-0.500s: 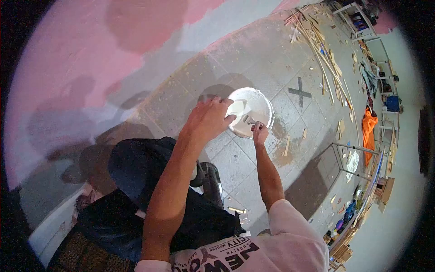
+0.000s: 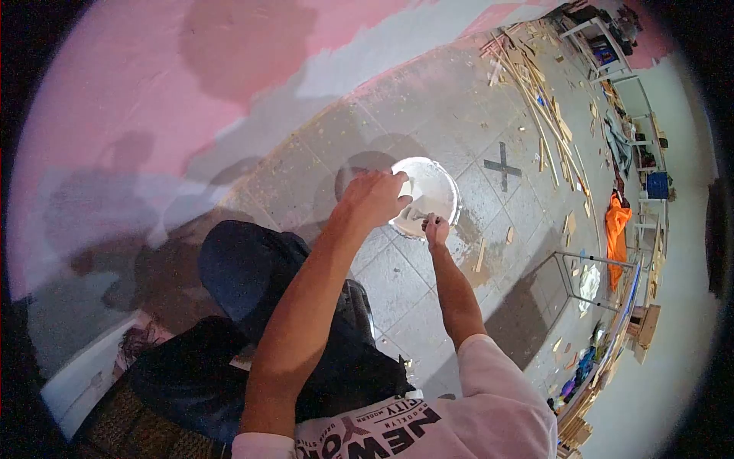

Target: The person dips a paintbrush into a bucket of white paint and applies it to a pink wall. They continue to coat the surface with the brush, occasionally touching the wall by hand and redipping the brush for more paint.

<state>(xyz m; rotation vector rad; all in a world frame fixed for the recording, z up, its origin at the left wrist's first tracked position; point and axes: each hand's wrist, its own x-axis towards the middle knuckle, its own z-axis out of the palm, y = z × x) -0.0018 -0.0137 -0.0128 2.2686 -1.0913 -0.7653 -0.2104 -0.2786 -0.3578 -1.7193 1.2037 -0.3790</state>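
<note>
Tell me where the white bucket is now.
Head view, just right of centre: the white bucket is on the tiled floor by the left hand and right hand, left of the dark cross.

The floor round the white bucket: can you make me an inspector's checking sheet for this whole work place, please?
Surface: grey tiled floor, with a stain beside the bucket and a dark cross on it.
Job's things: white bucket with pale stuff inside; a small hand tool, its type unclear.
Clutter: long wooden strips and scattered wood scraps.
Hands: right hand grips the tool over the bucket; left hand is at the bucket's left edge, its grip unclear.
Cables: nothing seen.
Surroundings: pink-and-white wall; orange cloth.
</note>
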